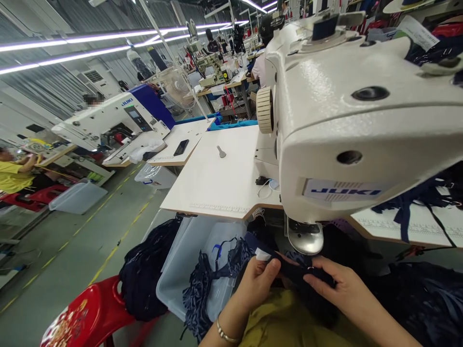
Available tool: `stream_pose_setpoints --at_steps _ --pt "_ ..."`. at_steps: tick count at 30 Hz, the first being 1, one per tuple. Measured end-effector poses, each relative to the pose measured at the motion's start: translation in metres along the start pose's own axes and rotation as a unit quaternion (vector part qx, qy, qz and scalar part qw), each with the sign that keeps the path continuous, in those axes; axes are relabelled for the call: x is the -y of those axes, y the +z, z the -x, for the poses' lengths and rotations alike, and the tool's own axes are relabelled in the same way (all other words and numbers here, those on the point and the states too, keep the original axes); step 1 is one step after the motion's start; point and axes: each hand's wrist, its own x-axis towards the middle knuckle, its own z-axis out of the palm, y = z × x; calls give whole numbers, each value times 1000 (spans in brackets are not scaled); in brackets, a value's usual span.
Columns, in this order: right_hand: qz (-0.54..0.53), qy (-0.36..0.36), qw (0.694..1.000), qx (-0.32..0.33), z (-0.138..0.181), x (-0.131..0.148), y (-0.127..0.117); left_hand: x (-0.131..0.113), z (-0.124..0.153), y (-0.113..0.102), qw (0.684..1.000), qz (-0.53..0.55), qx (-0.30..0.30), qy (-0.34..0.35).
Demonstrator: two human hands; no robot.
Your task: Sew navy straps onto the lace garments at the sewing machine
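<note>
My left hand (258, 278) and right hand (334, 282) grip a dark navy garment (289, 271), thumbs and fingers pinched closed on the cloth, just below the head of a white sewing machine (325, 96) marked JUKI. The garment spans the gap between the two hands, over my lap, with a small white tag (262, 254) sticking up beside my left thumb. A bracelet (226, 333) circles my left wrist, and my olive clothing (289, 318) shows between my forearms. A rounded metal part (306, 241) of the machine hangs right above the cloth; whether the two touch, I cannot tell.

To the left of the garment, a clear plastic bin (195, 236) holds navy lace pieces (198, 291), some spilling over its near edge. Beside it, a bundle of dark cloth (144, 274) is heaped on a red stool (97, 308). More dark cloth (419, 299) lies to the right of my right forearm.

Beyond the bin, a white tabletop (210, 188) bears a printed ruler and a small grey flat piece (222, 153); a phone (181, 147) lies on the adjoining table (195, 130). Farther left stands a second sewing machine (112, 118), near a fan (177, 89). Across the aisle, a person in a yellow shirt (16, 174) sits near another bin (77, 196).
</note>
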Motion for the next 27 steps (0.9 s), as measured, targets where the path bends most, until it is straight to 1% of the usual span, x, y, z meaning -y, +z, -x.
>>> stream_pose_setpoints --at_steps 2,4,7,9,16,23,27 --pt "17 -33 998 -59 3 -3 3 -1 0 -1 1000 -12 -20 18" --pt "26 -73 992 -95 5 -6 6 0 -1 -2 999 -14 -39 27" --pt "50 -119 985 -118 7 -8 8 4 -4 -1 998 1 -53 27" --pt "63 -133 981 -129 8 -9 7 8 -6 -1 998 16 -56 25" --pt "72 -125 980 -133 10 -7 5 16 -8 -2 997 55 -52 28" --pt "66 -184 973 -123 11 -6 2 12 -5 -4 998 47 -35 36" --pt "73 -188 971 -130 12 -7 2 10 -5 -4 998 42 -31 42"
